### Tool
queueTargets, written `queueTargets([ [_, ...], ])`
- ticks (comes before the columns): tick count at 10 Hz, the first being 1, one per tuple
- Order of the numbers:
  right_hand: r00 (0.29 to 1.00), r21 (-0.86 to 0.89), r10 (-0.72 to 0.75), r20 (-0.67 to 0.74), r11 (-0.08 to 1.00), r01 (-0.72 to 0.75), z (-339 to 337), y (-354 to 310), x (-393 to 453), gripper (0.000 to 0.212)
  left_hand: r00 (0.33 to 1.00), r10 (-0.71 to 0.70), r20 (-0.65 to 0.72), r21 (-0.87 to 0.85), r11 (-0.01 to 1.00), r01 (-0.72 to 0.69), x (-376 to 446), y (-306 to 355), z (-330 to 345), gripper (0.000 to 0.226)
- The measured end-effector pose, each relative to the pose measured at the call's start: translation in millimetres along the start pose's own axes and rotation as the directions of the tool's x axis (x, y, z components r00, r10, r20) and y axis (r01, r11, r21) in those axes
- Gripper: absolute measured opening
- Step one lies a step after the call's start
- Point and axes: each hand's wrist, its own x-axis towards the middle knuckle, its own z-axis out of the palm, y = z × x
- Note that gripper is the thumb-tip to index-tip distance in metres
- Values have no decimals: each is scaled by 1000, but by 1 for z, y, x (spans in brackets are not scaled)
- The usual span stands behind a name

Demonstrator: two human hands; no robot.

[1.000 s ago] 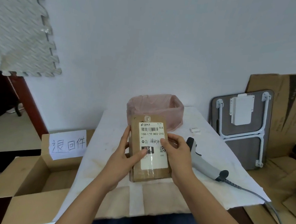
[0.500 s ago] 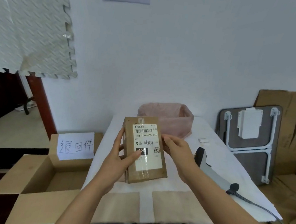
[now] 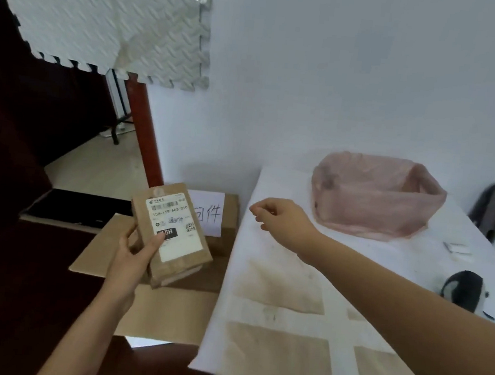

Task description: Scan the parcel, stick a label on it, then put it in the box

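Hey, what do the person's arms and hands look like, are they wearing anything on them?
Both forearms are bare, with no sleeves in view. The left hand and right hand wear no gloves, and no watch, ring or bracelet shows. The nails look short and unpainted.

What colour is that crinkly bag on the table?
The plastic bag is pale pink and see-through, seen best in the head view.

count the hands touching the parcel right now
1: the left hand grips the parcel above the cardboard box; the right hand hangs apart, over the table.
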Motion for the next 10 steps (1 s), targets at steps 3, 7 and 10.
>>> queueTargets([
  [3, 999, -89, 33, 33, 996, -30, 45, 3, 62, 27, 933, -354, 61, 64, 934, 350, 136, -80, 8, 71],
  [7, 998, -71, 57, 23, 996, -56, 68, 29, 84, 32, 799, -590, 118, 273, 793, 545, 197, -166, 39, 67],
  [10, 998, -53, 63, 4, 997, -63, 62, 36, 82, 33, 901, -434, 11, 499, 783, 372, 174, -142, 36, 70],
])
